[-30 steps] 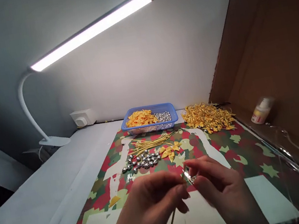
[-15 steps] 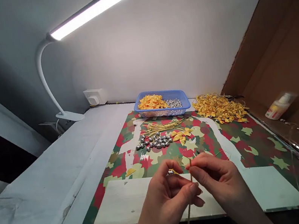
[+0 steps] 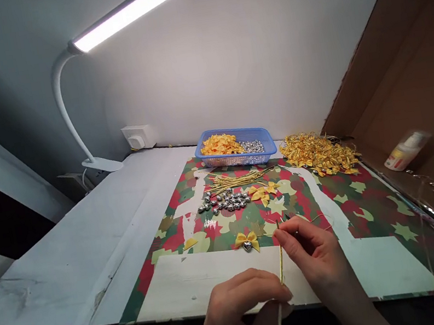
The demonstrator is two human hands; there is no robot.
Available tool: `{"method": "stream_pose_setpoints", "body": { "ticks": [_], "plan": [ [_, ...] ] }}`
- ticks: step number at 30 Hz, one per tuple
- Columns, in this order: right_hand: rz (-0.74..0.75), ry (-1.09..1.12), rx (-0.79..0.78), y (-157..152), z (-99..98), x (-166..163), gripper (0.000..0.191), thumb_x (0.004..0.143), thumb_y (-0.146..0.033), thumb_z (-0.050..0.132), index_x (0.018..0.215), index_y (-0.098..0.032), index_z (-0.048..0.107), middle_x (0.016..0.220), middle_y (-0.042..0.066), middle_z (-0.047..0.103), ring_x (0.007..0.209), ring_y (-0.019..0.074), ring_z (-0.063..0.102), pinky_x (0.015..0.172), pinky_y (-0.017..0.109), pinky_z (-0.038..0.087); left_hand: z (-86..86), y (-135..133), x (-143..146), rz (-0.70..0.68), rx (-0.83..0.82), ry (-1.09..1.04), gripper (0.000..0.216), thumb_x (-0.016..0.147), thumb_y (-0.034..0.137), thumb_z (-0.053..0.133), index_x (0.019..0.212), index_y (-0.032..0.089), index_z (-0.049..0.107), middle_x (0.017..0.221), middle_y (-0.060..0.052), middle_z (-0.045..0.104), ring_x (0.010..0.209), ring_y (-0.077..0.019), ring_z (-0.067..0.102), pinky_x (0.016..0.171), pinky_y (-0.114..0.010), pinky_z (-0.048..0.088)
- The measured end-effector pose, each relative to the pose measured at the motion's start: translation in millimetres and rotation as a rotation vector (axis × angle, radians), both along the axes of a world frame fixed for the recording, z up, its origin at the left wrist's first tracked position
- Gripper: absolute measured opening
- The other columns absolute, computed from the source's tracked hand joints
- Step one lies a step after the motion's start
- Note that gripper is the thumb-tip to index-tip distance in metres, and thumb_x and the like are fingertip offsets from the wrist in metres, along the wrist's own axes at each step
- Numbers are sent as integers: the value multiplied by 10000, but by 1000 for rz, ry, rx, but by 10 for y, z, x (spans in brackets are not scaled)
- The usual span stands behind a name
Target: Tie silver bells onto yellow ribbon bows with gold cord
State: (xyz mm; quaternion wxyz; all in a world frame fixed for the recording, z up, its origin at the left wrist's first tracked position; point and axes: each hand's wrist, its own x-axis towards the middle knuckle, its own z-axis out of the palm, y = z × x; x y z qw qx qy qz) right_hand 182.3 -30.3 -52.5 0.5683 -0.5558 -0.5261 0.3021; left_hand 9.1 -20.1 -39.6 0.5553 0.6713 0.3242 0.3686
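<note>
My left hand (image 3: pixel 241 305) and my right hand (image 3: pixel 313 252) both pinch one thin gold cord (image 3: pixel 280 263) that runs upright between them near the table's front edge. The right fingers grip its upper end, the left fingers grip it lower down. A yellow bow with a silver heart bead (image 3: pixel 247 242) lies on the mat just left of my right hand, touched by neither hand. Farther back lie a cluster of silver beads (image 3: pixel 226 201), loose yellow bows (image 3: pixel 262 192) and a bundle of gold cords (image 3: pixel 240 178).
A blue basket (image 3: pixel 267 142) of yellow bows and silver beads stands at the back, beside a heap of gold finished pieces (image 3: pixel 317 154). A camouflage-patterned mat (image 3: pixel 339 197) covers the table. A glue bottle (image 3: pixel 404 151) lies at right by the cardboard wall (image 3: pixel 402 54). A white desk lamp (image 3: pixel 67 110) stands at left.
The bow with the heart bead has left my left hand and now lies on the mat. My left hand has dropped toward the table's front edge, still on the cord.
</note>
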Motion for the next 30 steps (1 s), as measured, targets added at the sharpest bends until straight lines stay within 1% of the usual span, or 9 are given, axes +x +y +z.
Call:
{"method": "stream_pose_setpoints", "body": {
  "ticks": [2,6,11,14,18,23,25,28,30],
  "plan": [
    [-12,-51,32,11,-36,-7,283,976,-388,585,792,-185,653,725,-14,530,622,117,472,549,219,372,9,-1,7,34,31,-13,174,817,206,766,802,354,857,745,-47,720,628,-201,645,598,-302,540],
    [-3,-148,107,-4,-104,-4,232,987,-301,568,802,-192,658,719,-11,558,608,116,489,536,229,361,105,-17,-13,73,-81,-89,98,806,385,790,751,348,863,1042,-80,700,767,-215,626,717,-323,551],
    [80,-244,256,-122,-132,13,127,962,-162,583,939,-227,689,847,0,656,670,104,620,558,182,470,155,3,5,-35,-558,-152,122,790,362,819,787,241,829,596,11,636,507,-98,511,525,-210,441],
    [48,-284,344,-207,-135,22,216,948,-101,601,1050,-270,687,939,-6,714,801,114,696,664,162,537,162,20,37,-25,-701,-173,253,737,425,856,803,194,774,550,33,630,453,-79,506,459,-177,394],
    [27,-312,390,-281,-180,12,288,939,-58,597,1102,-271,701,956,6,741,820,128,715,779,198,559,181,7,43,-1,-742,-78,378,760,516,811,714,160,692,541,39,607,440,-75,520,441,-169,386],
    [-98,-438,469,-307,-248,-13,313,955,-88,594,1163,-293,704,960,29,735,780,148,714,671,232,558,160,-2,5,-8,-685,-29,416,752,555,796,739,151,697,551,43,598,405,-59,470,423,-176,342],
    [-149,-558,590,-282,-221,-5,231,980,-131,593,1122,-253,728,930,46,745,739,153,711,616,242,546,179,3,-13,-11,-711,-5,447,713,580,810,753,148,704,538,47,589,409,-67,472,440,-188,357],
    [-65,-719,765,-215,-130,34,194,1026,-156,541,1053,-143,732,842,76,750,667,155,691,566,259,528,237,-9,-41,34,-758,21,446,686,571,827,794,154,713,497,66,557,445,-87,496,500,-205,387],
    [40,-763,785,-179,-70,65,201,1032,-137,519,1051,-103,716,830,89,755,631,150,666,530,262,510,263,-29,-57,45,-759,20,422,699,556,820,808,158,729,494,67,554,455,-92,495,509,-211,374]
  ]
}}
